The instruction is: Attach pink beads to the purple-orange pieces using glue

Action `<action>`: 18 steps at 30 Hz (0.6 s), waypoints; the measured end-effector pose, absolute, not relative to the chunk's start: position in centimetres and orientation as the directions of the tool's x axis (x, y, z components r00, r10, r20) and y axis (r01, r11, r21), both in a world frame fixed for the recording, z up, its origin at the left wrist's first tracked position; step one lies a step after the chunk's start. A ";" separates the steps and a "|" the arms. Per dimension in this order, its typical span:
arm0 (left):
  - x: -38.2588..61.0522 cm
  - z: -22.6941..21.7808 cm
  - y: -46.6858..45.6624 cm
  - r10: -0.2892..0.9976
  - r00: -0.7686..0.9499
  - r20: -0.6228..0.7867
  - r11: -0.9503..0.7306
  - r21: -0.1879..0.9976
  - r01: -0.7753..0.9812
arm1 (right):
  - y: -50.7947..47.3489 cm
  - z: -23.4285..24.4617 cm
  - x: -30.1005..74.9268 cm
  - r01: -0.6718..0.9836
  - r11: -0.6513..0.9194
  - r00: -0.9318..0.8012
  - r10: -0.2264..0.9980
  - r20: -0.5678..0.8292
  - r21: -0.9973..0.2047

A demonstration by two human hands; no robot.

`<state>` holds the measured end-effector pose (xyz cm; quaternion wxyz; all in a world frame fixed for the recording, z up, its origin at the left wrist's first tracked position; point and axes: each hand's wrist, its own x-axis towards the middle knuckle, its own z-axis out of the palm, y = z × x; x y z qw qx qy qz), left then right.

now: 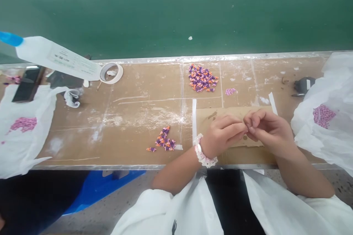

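Note:
My left hand (223, 135) and my right hand (264, 128) meet fingertip to fingertip over a cardboard sheet (209, 114) on the brown workbench (132, 117). Both pinch something too small to make out. A frilly pink band (203, 154) circles my left wrist. A small pile of purple and orange pieces (164, 141) lies left of my left hand. A bigger pile of the same pieces (202, 78) sits farther back, with a tiny pink speckled heap (230, 91) beside it.
A white plastic bag with pink pieces (324, 115) lies at the right, another white bag (23, 128) at the left. A tape roll (111, 72), a white bottle with a blue cap (55, 57) and dark objects (27, 84) sit at the back left. A green conveyor belt (176, 18) runs behind. A black tool (302, 85) lies back right.

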<state>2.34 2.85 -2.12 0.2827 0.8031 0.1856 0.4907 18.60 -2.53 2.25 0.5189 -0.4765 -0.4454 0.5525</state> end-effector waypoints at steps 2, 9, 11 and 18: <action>2.3 -2.2 2.8 0.581 0.434 0.688 -0.766 0.643 0.008 | -2.5 2.2 18.7 -0.200 -0.102 -0.038 0.995 -0.097 -0.974; 2.4 -2.1 2.7 0.598 0.403 0.693 -0.761 0.648 0.014 | -1.9 2.4 18.7 -0.382 -0.266 -0.148 0.963 -0.226 -0.885; 2.3 -2.0 2.8 0.576 0.422 0.700 -0.781 0.624 0.030 | -1.8 2.6 18.6 -0.377 -0.276 -0.146 0.960 -0.238 -0.884; 2.0 -1.6 3.4 0.368 0.454 0.812 -0.929 0.300 0.216 | -2.1 2.1 18.6 -0.235 -0.226 -0.013 0.973 -0.230 -0.945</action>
